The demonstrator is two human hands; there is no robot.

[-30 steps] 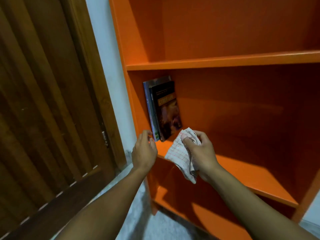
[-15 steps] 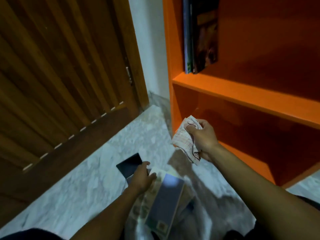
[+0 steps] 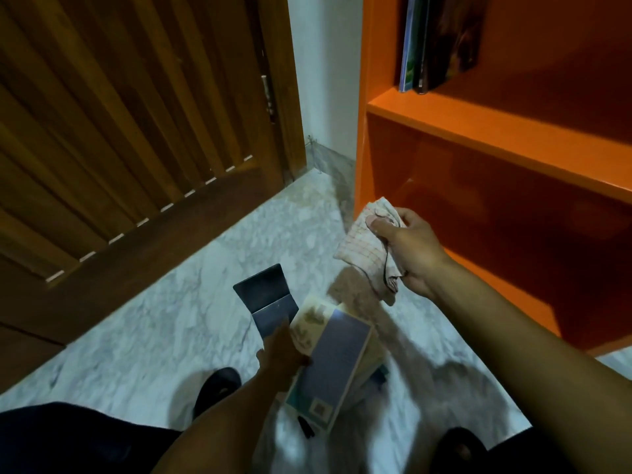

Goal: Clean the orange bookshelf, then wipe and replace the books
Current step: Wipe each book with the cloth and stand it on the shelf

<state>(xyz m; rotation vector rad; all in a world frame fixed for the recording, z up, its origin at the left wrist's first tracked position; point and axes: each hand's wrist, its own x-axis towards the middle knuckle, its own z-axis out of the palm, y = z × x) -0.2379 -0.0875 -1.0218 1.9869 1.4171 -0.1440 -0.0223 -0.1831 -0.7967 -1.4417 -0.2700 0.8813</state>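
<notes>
since earlier: the view has tipped a little further toward the floor; the left hand stays down at the pile of books, the right hand has barely shifted.
left grip: fingers closing round a dark book at the pile's far left edge; whether it is fully gripped i cannot tell.
right grip: closed on the checked cloth, held just in front of the orange bookshelf, near its lower left corner.
books: most lie stacked on the marble floor, near the person's feet; a few already stand at the left end of the upper shelf.
step: picking up the next book to wipe.
next: lift the dark one clear of the pile, bring cloth and cover together, then stand it beside those shelved.
</notes>
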